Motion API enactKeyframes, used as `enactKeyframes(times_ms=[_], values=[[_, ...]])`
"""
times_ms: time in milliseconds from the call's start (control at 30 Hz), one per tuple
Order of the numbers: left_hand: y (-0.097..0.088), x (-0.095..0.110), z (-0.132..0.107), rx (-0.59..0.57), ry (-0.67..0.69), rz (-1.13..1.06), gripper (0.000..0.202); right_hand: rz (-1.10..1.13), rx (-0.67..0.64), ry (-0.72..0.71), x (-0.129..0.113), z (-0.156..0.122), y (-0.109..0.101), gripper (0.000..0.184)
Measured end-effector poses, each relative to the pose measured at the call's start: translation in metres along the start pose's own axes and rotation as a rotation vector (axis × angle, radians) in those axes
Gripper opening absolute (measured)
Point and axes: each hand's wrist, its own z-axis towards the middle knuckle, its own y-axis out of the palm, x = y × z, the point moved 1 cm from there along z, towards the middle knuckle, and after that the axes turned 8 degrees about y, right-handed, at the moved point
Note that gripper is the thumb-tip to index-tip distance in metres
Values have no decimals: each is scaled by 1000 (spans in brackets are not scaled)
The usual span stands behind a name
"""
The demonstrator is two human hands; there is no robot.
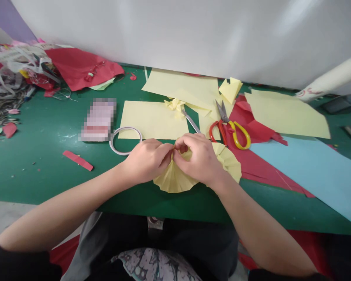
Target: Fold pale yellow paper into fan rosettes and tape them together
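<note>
My left hand (148,159) and my right hand (196,158) meet over the front part of the table. Between their fingertips they pinch the gathered top of a pleated yellow paper fan (175,180), which spreads downward toward me. A second pleated yellow paper piece (231,164) lies partly under my right hand and wrist. Just beyond the right hand, a slim grey metal tool (192,121) points away; its near end is hidden behind the hand. A roll of white tape (112,145) lies beside my left hand.
Scissors (233,127) with red and yellow handles rest on red paper (247,113). Yellow sheets (152,121) and a blue sheet (312,168) cover the table (46,164). A pixelated rectangular object (98,119) and a red strip (77,160) lie left. A scrap heap (14,78) fills the far left.
</note>
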Motion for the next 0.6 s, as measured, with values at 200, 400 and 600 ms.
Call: enactKeyframes(times_ms=[200, 400, 600], values=[[1, 2, 0, 7, 70, 89, 26, -27, 11, 1, 0, -1, 2, 10], [-1, 2, 1, 30, 44, 40, 25, -30, 23, -28, -1, 0, 2, 9], [-2, 1, 1, 13, 0, -14, 25, -11, 17, -43, -1, 0, 0, 10]])
